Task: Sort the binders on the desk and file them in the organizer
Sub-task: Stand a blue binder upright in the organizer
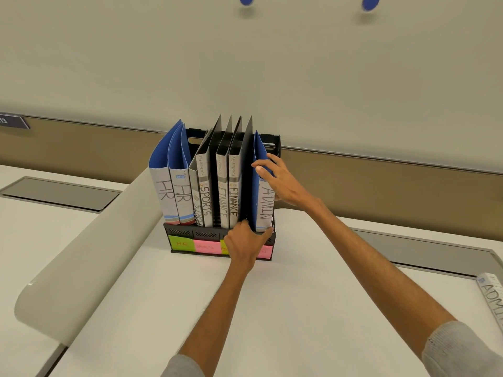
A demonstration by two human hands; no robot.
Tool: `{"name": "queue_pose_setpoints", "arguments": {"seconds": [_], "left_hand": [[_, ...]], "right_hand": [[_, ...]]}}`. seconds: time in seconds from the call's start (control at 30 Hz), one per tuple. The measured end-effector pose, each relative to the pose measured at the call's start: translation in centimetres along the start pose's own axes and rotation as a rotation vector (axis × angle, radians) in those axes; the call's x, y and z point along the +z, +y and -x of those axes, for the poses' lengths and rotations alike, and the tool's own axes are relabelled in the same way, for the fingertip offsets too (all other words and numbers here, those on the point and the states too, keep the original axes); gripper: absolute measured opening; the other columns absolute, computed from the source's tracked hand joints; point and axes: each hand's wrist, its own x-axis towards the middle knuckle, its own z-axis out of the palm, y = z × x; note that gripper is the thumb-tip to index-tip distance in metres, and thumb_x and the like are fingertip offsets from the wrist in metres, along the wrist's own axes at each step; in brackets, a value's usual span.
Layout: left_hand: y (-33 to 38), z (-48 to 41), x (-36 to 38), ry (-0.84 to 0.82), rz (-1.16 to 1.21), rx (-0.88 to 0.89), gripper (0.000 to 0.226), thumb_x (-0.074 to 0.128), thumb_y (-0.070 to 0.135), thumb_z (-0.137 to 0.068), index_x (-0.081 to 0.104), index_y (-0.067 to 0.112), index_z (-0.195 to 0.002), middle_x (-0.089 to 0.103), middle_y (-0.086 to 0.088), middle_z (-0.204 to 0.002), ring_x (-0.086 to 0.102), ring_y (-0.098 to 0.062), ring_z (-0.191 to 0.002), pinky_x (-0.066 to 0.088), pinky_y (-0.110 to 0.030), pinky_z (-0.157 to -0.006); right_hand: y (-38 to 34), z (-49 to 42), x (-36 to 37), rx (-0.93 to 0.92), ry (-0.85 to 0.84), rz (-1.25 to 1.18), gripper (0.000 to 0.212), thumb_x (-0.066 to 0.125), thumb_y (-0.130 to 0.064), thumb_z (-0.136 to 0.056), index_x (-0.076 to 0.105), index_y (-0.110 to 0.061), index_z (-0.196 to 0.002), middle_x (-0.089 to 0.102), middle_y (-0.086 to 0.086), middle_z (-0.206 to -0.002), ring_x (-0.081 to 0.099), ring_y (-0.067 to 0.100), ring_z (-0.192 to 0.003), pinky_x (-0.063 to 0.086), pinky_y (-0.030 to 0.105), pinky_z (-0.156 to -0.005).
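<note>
Organizer [179, 231]: black, slotted, upright at the far middle of the white worktop [272, 308]. Contents, left to right as you face it:
- two blue HR binders [166, 191], spines hand-lettered "HR"; the second carries a small "SRS" tag
- two grey SPORTS binders [205, 197]; the left one leans and its lettering is partly hidden
- two grey FINANCE binders [228, 202]; these grey spines read "Punchless File" near the top
- one blue ADMIN binder [265, 205] in the rightmost slot, upright

Sticky notes [181, 244] line the organizer's front base: a green one reads "HR", a pink one "SPORTS"; the next two are covered by your hand and unreadable.

Your left hand [245, 244] grips the organizer's front rail, fingers curled over it, thumb stretched toward the ADMIN binder's foot. Your right hand [277, 180] holds the ADMIN binder high up, fingers wrapped over its blue cover.

A second binder [492, 297] marked "ADMIN" lies flat at the worktop's right edge, well apart from the organizer
</note>
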Motion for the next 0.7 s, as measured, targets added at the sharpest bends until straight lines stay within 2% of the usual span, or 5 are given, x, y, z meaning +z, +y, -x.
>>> {"name": "queue_pose_setpoints", "arguments": {"seconds": [0.1, 0.27, 0.53, 0.63, 0.7], "left_hand": [[-0.2, -0.2, -0.2, 0.008, 0.042, 0.031, 0.067, 0.063, 0.073, -0.068, 0.066, 0.018, -0.106, 0.074, -0.003, -0.096, 0.070, -0.027, -0.086, 0.054, -0.033, -0.069], [-0.7, -0.6, -0.5, -0.003, 0.106, 0.048, 0.082, 0.069, 0.061, -0.071, 0.043, 0.013, -0.133, 0.072, -0.008, -0.105, 0.069, -0.030, -0.092, 0.055, -0.039, -0.078], [-0.4, -0.8, -0.5, -0.031, 0.121, 0.111, 0.082, 0.070, 0.048, -0.077, 0.035, 0.011, -0.141, 0.069, -0.011, -0.110, 0.068, -0.029, -0.089, 0.055, -0.038, -0.076], [-0.8, -0.7, -0.5, -0.021, 0.152, 0.133, 0.075, 0.070, 0.051, -0.078, 0.042, 0.013, -0.137, 0.070, -0.008, -0.111, 0.069, -0.029, -0.091, 0.057, -0.039, -0.078], [-1.7, -0.5, -0.7, -0.028, 0.128, 0.129, 0.066, 0.065, 0.062, -0.080, 0.053, 0.018, -0.127, 0.073, -0.003, -0.105, 0.070, -0.026, -0.091, 0.056, -0.038, -0.078]], "right_hand": [[-0.2, 0.0, 0.1, 0.003, -0.010, -0.006, 0.037, 0.037, -0.042, -0.103, 0.050, -0.029, -0.136, 0.009, 0.001, -0.162, 0.019, 0.028, -0.147, 0.029, 0.049, -0.112], [-0.7, -0.3, 0.1, 0.005, -0.070, 0.007, 0.037, 0.044, -0.043, -0.101, 0.050, -0.030, -0.135, 0.006, -0.004, -0.161, 0.029, 0.034, -0.141, 0.046, 0.059, -0.099], [-0.5, -0.8, -0.1, -0.029, -0.016, 0.105, 0.032, 0.046, -0.043, -0.100, 0.053, -0.027, -0.126, 0.018, 0.000, -0.156, 0.038, 0.029, -0.135, 0.042, 0.054, -0.106], [-0.2, -0.7, 0.4, -0.024, 0.002, 0.100, 0.033, 0.043, -0.043, -0.101, 0.051, -0.028, -0.129, 0.014, -0.002, -0.159, 0.035, 0.029, -0.139, 0.038, 0.053, -0.109], [-0.3, -0.8, 0.9, -0.022, 0.008, 0.092, 0.034, 0.041, -0.043, -0.102, 0.049, -0.029, -0.131, 0.010, -0.002, -0.160, 0.034, 0.031, -0.140, 0.039, 0.053, -0.109]]}}
